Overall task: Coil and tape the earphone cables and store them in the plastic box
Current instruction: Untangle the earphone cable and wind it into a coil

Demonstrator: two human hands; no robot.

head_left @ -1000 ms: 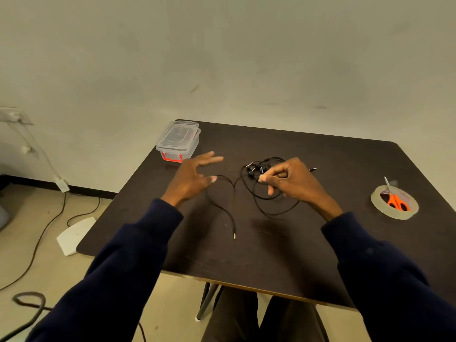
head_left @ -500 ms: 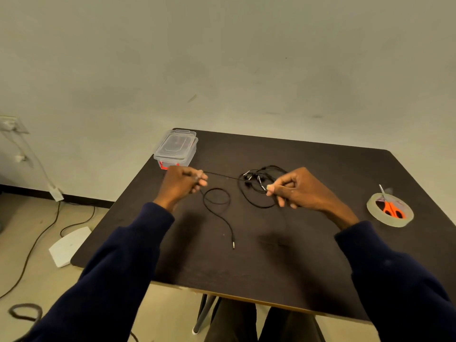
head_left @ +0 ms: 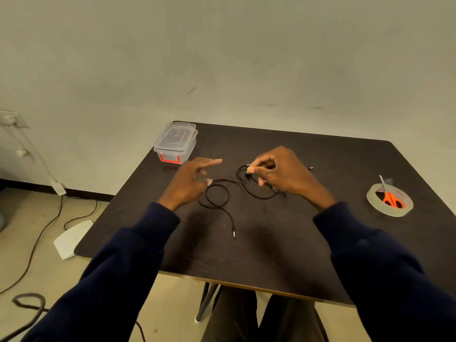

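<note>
A pale, scuffed wall stands behind a dark brown table [head_left: 271,255]. At the table's far left corner sits a clear plastic box [head_left: 175,141] with its lid on and a red latch facing the near side. The black earphone cables [head_left: 217,206] lie tangled around the middle of the table, with one loop on the left and a strand that trails towards the near edge and ends in a jack plug [head_left: 234,233].

The left hand [head_left: 191,183] is just beside the loop with its fingers spread and the index finger straight. It is too blurred to tell whether it touches the cable. The right hand [head_left: 283,174] has its fingers curled and pinches the bunched end of the cables between thumb and fingertips.

Near the right edge lies a tape roll [head_left: 389,213], with orange-handled scissors [head_left: 391,199] resting across it. Both sleeves are dark navy.
</note>
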